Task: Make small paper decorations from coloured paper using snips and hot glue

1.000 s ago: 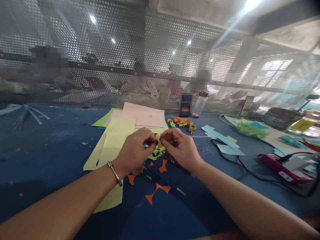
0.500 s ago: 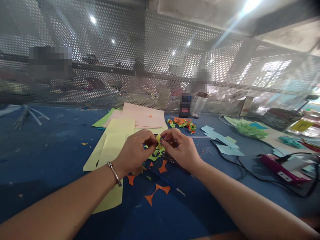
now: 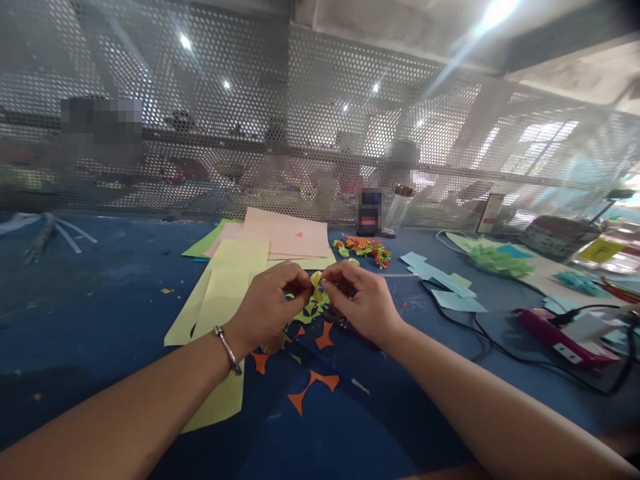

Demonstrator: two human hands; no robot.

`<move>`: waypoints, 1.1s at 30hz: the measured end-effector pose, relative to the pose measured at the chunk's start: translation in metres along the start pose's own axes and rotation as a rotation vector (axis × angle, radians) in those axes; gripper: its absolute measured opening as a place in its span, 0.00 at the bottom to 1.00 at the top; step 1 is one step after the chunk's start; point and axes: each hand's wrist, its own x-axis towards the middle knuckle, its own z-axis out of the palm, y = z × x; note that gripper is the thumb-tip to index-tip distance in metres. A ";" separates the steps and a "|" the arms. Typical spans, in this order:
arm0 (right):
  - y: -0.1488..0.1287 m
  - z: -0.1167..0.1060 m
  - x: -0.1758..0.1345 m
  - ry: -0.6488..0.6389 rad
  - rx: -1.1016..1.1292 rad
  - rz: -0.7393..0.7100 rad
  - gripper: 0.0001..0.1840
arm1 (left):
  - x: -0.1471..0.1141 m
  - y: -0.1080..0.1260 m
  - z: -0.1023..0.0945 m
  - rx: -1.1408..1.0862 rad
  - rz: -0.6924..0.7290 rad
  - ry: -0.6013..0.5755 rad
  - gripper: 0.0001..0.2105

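A small curled piece of yellow paper [image 3: 317,283] is pinched between my two hands above the blue table. My left hand [image 3: 277,293] grips its left side with thumb and forefinger; a metal bracelet circles that wrist. On the other side, my right hand [image 3: 363,297] holds it in a thumb-and-finger pinch. Green cut paper scraps [image 3: 306,313] lie just below the fingers. Dark objects under my right hand are partly hidden. Nearer to me are orange paper scraps [image 3: 324,335] and a slim blue pen-like stick [image 3: 330,360]. Yellow paper sheets [image 3: 213,317] extend beneath my left wrist.
Behind my hands sit pink sheets [image 3: 295,230] and a pile of orange and green paper pieces [image 3: 365,250]. A clear bottle [image 3: 399,212] stands by the perforated screen [image 3: 240,100]. To the right lie light-blue papers [image 3: 457,300], black cables and a magenta power strip [image 3: 565,340].
Both hands keep their pinch on the small yellow paper, which appears slightly turned. The camera view has shifted a little; the things on the table look unmoved.
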 end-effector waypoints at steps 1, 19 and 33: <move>-0.001 0.000 0.000 0.001 -0.008 0.004 0.03 | 0.000 0.000 0.000 0.000 -0.001 0.005 0.04; -0.004 -0.001 0.000 -0.013 -0.077 0.003 0.02 | 0.000 0.001 -0.001 0.064 0.027 0.035 0.04; -0.005 -0.002 -0.001 0.029 -0.015 0.045 0.11 | -0.001 -0.004 0.000 0.051 0.025 0.108 0.02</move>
